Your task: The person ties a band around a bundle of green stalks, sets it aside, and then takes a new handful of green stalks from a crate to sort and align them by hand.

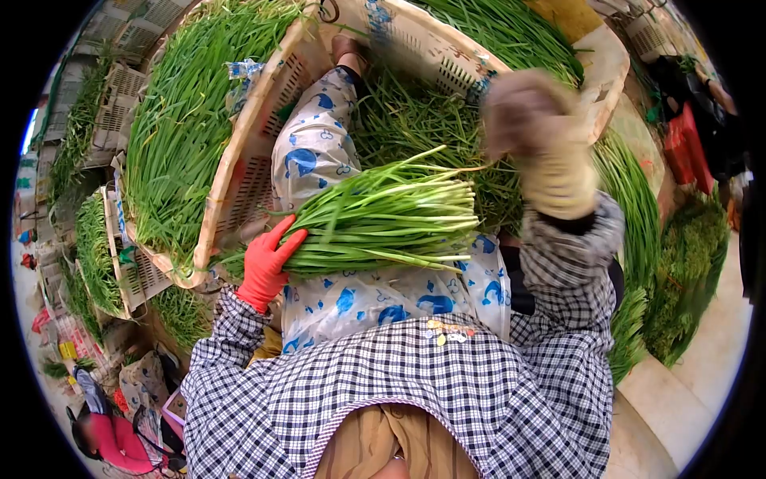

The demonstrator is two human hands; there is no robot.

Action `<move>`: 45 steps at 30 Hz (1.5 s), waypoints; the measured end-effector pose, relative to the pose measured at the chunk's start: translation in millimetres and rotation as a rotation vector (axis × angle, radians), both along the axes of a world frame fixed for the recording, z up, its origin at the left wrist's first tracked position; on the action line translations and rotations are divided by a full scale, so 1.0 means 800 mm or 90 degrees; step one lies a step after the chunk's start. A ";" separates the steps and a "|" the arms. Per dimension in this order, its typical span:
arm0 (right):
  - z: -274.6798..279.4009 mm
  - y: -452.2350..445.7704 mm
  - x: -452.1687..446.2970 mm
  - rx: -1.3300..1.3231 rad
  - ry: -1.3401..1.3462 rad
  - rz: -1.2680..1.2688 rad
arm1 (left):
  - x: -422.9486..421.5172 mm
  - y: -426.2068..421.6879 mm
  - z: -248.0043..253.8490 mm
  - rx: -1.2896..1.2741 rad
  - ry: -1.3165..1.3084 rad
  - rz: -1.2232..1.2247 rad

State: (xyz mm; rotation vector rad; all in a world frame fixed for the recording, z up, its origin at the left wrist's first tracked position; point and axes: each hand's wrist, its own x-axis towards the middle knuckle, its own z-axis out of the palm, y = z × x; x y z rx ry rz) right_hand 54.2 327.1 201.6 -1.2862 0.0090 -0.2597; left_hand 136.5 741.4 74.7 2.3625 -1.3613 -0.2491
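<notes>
A thick bunch of garlic chives (383,215) lies across my lap, its pale cut ends to the right and its green leaves to the left. My left hand (274,259), in a red glove, grips the bunch at its leafy end, fingers over the top. To the right and above the pale ends is my right hand (531,116), in a brownish glove with a yellowish cuff. Motion smears its fingers, so what they hold, if anything, is not clear. A thin stray stalk (475,168) sticks out between the bunch and that hand. A patterned plastic apron (391,302) covers my legs.
Loose green trimmings (423,120) cover the floor between my legs. A crate (231,172) full of chives stands at left, and another crate (435,44) stands ahead. More chives (630,199) lie at right. A person in pink (120,439) is at lower left.
</notes>
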 end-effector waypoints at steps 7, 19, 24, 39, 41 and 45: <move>-0.012 -0.059 -0.096 -0.639 0.367 0.066 | -0.005 -0.004 0.001 0.006 0.007 0.021; -0.136 -0.083 -0.134 -0.727 0.553 -0.137 | -0.018 -0.003 -0.006 -0.032 0.059 0.073; -0.133 -0.009 -0.120 -0.242 0.461 0.046 | -0.020 -0.006 -0.014 -0.074 0.054 0.075; -0.154 -0.023 -0.112 -0.205 0.352 -0.363 | -0.027 -0.004 -0.008 -0.064 0.085 0.101; -0.155 -0.066 -0.126 -0.016 0.384 -0.306 | -0.028 -0.003 -0.010 -0.069 0.086 0.107; -0.172 0.005 -0.143 -0.387 0.252 -0.024 | -0.026 -0.004 -0.013 -0.090 0.093 0.101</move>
